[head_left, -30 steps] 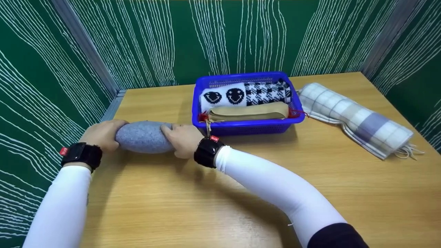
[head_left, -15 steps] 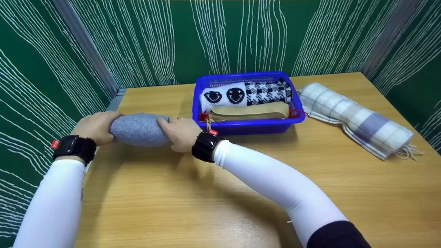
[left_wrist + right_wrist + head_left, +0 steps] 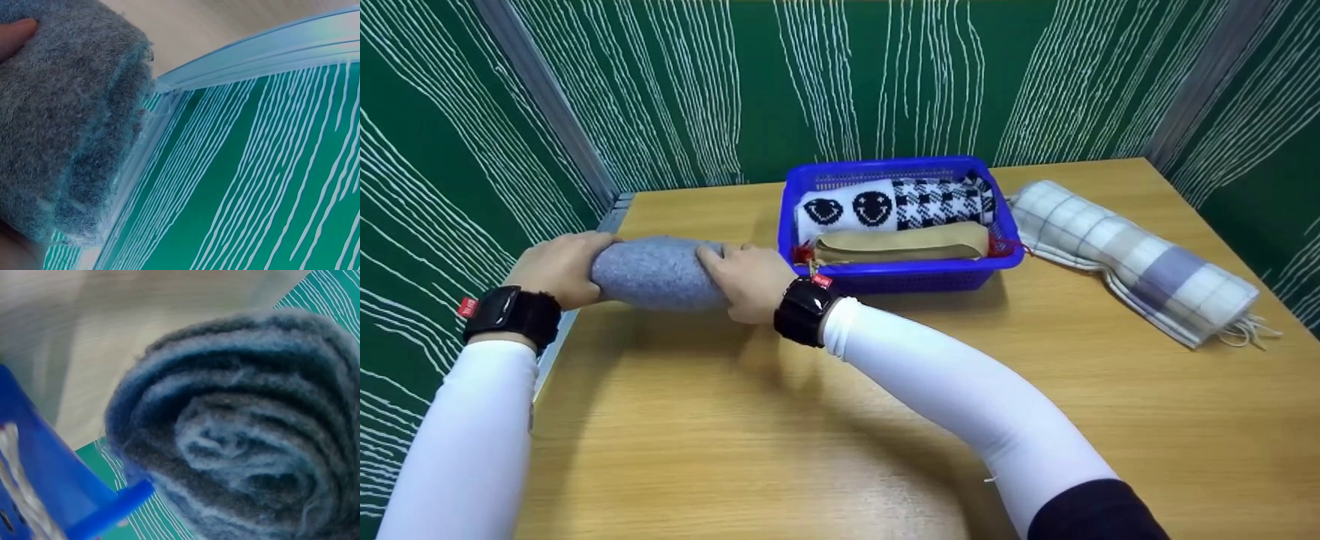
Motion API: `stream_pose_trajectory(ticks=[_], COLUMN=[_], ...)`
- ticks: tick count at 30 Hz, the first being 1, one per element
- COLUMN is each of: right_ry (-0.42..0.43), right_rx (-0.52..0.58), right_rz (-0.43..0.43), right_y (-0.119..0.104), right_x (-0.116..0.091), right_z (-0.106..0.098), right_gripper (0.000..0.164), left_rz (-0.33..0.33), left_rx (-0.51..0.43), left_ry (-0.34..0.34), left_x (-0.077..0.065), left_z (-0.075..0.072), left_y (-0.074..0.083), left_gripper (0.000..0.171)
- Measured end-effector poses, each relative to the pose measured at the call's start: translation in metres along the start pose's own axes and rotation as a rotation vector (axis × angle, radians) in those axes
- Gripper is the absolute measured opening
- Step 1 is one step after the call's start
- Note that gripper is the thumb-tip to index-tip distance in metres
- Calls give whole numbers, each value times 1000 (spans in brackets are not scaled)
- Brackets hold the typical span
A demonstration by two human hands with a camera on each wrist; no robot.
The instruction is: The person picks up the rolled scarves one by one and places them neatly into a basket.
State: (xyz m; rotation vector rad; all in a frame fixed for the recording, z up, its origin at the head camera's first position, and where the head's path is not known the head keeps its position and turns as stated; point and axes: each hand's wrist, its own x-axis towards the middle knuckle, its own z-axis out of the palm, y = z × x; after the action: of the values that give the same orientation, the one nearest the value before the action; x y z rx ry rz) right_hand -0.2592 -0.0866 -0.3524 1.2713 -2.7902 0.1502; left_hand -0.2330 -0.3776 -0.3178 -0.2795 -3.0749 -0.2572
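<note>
A rolled grey scarf (image 3: 652, 274) of fuzzy cloth lies between both hands at the left of the head view. My left hand (image 3: 559, 270) grips its left end. At the other end, my right hand (image 3: 754, 281) holds it with the thumb on top. The right wrist view shows the spiral layers of the roll's end (image 3: 242, 439). In the left wrist view, a fingertip (image 3: 17, 36) presses into the cloth. A shadow falls on the table below the roll. Close to the right hand stands a blue plastic basket (image 3: 907, 281).
Inside the basket are a black-and-white knitted roll (image 3: 847, 214) with face patterns and a tan folded cloth (image 3: 900, 244) with red tassels. A rolled plaid scarf (image 3: 1125, 255) with fringe lies right of the basket. Green panels (image 3: 757, 90) with white lines surround the wooden table (image 3: 840, 450).
Both hands have moved away from the body and slightly left, carrying the grey scarf roll. The basket and the plaid scarf have stayed in place.
</note>
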Motion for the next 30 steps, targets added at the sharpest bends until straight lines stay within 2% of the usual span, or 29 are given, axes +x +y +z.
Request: stream_pose_trajectory(ticks=[11,17,22,30], right_ry=[28,47,61,48], right_rx=[6,-6,-4,-4], right_rz=[13,-5,-4,13], right_y=[0,2,3,5], right_x=[1,1,0,1], right_z=[-13,-16,-19,-28], right_gripper=[84,78,82,81], left_rz=[-5,15,16,20], left_rx=[20,30,31,31], left_ry=[25,39,46,57], left_x=[3,2,3,6], left_z=[-12,-17,-22,-30], left_y=[3,6,7,9], left_gripper=[59,62,62,60])
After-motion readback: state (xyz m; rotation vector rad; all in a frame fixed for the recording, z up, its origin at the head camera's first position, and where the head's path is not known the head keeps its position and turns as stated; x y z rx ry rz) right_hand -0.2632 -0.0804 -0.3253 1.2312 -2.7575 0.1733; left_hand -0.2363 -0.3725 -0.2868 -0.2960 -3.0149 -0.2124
